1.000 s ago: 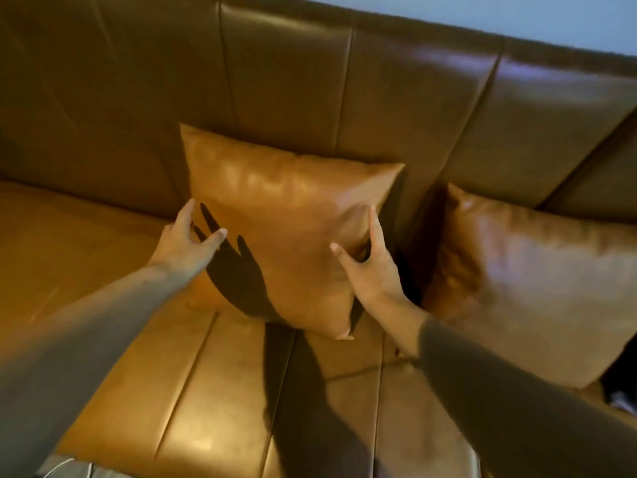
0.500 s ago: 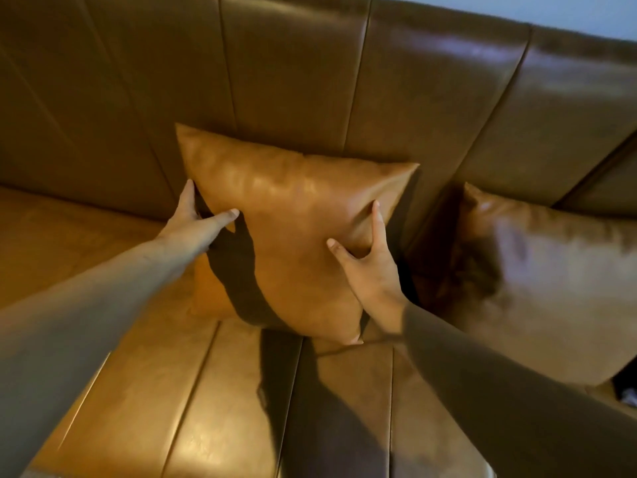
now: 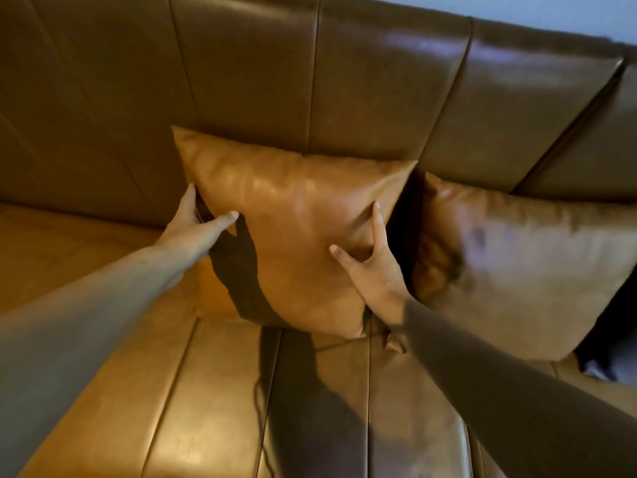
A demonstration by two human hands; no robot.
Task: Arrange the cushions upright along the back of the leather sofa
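A tan leather cushion (image 3: pixel 293 215) stands upright against the back of the brown leather sofa (image 3: pixel 379 91), at the middle of the view. My left hand (image 3: pixel 193 225) grips its left edge, thumb on the front face and fingers behind. My right hand (image 3: pixel 374 263) holds its right edge, thumb and forefinger spread on the front, the other fingers hidden behind. A second tan cushion (image 3: pixel 517 270) leans against the sofa back just to the right, its left edge close to my right hand.
The sofa seat (image 3: pixel 213 408) stretches out below the cushions in long panels. To the left of the held cushion the seat and backrest are bare. A dark gap shows at the far right, beyond the second cushion.
Both hands have stayed on the cushion's sides and pressed it closer to the backrest. The view has shifted, so the second cushion now sits nearer the held one.
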